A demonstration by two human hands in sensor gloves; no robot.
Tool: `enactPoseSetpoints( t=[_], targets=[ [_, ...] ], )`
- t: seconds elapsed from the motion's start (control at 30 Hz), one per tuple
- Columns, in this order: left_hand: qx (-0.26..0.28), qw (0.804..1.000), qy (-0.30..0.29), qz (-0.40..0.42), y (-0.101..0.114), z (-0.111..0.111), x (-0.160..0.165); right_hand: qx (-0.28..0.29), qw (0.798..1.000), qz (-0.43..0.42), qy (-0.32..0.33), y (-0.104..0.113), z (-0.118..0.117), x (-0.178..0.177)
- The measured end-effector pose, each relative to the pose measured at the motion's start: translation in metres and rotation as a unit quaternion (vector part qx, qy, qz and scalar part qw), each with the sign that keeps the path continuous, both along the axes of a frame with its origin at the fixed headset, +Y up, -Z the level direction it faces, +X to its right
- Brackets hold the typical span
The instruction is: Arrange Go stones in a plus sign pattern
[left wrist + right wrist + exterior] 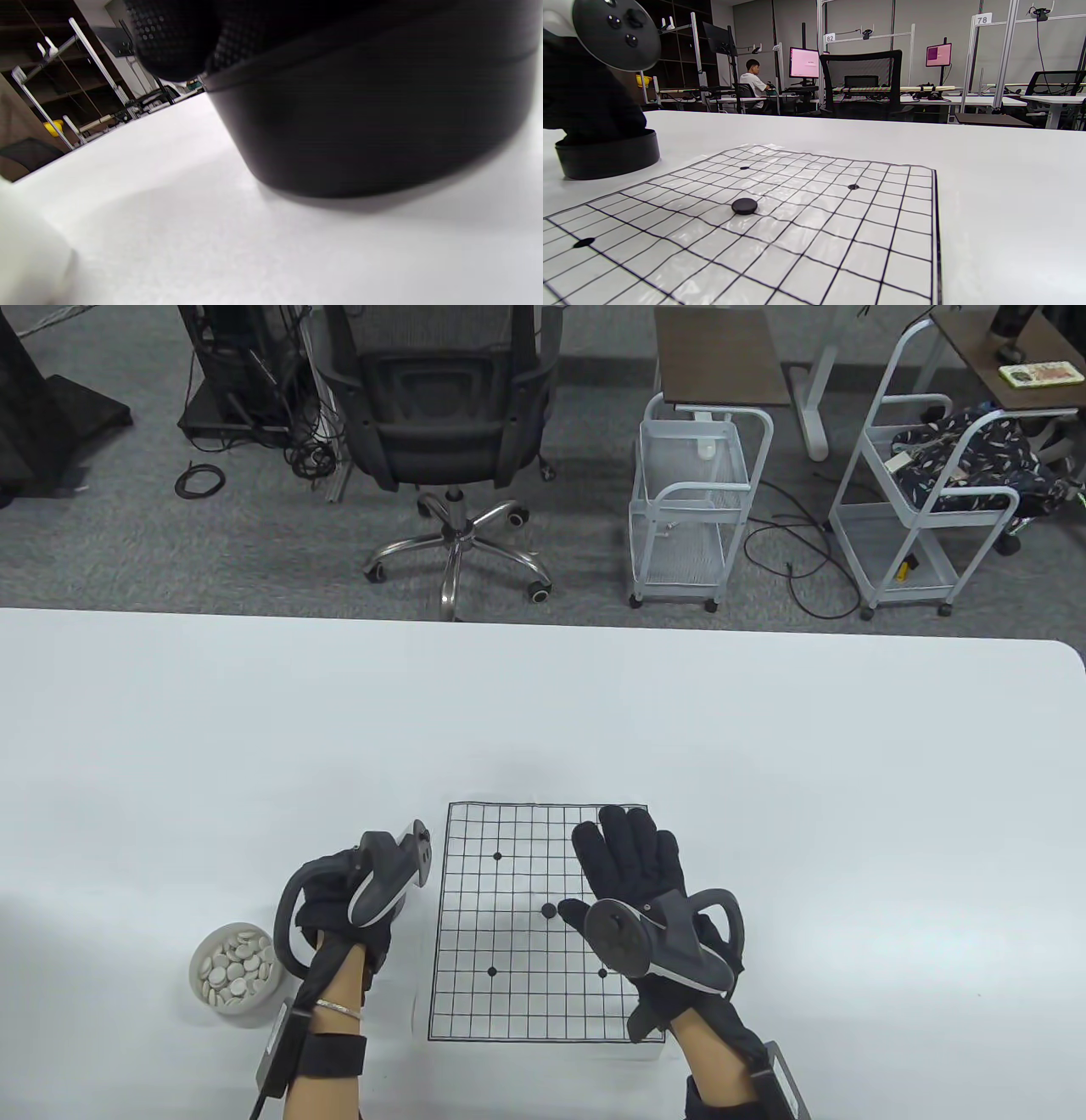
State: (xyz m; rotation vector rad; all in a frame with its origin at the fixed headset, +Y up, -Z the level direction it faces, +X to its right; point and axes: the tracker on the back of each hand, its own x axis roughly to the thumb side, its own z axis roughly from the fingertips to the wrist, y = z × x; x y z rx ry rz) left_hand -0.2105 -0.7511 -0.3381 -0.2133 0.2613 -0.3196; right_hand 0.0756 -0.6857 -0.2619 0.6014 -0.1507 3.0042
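A paper Go board [509,1001] lies on the white table. One black stone [549,909] sits near its centre and also shows in the right wrist view [744,206]. My right hand [585,869] is open, its fingers spread flat over the board's right half and its thumb just right of the stone. My left hand [373,891] rests on top of a black bowl [606,159] left of the board. The bowl fills the left wrist view [373,106], and my fingers there are hidden. A white bowl [202,954] of white stones stands further left.
The board [903,237] has printed star dots [497,856]. The far table edge [543,621] has an office chair [445,432] and wire carts [691,509] behind it. Bare white tabletop surrounds the board.
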Motion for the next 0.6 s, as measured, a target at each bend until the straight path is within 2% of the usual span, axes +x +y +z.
enactPoseSetpoints(
  t=[0.37, 0.43, 0.53, 0.6],
  targets=[
    [-0.004, 0.997, 0.014, 0.070, 0.007, -0.004, -0.015, -0.001, 1.000, 0.000, -0.005, 0.000, 0.000, 0.002],
    [0.001, 0.997, 0.014, 0.078, 0.012, -0.004, -0.016, -0.001, 1.000, 0.001, -0.006, 0.000, 0.000, 0.002],
    [0.035, 0.998, 0.005, 0.058, 0.028, 0.000, -0.012, -0.002, 1.000, 0.002, -0.008, 0.000, -0.001, 0.002],
    [0.062, 0.995, -0.017, 0.076, 0.040, 0.003, -0.005, -0.003, 1.000, 0.000, -0.009, 0.000, -0.001, 0.002]
  ],
)
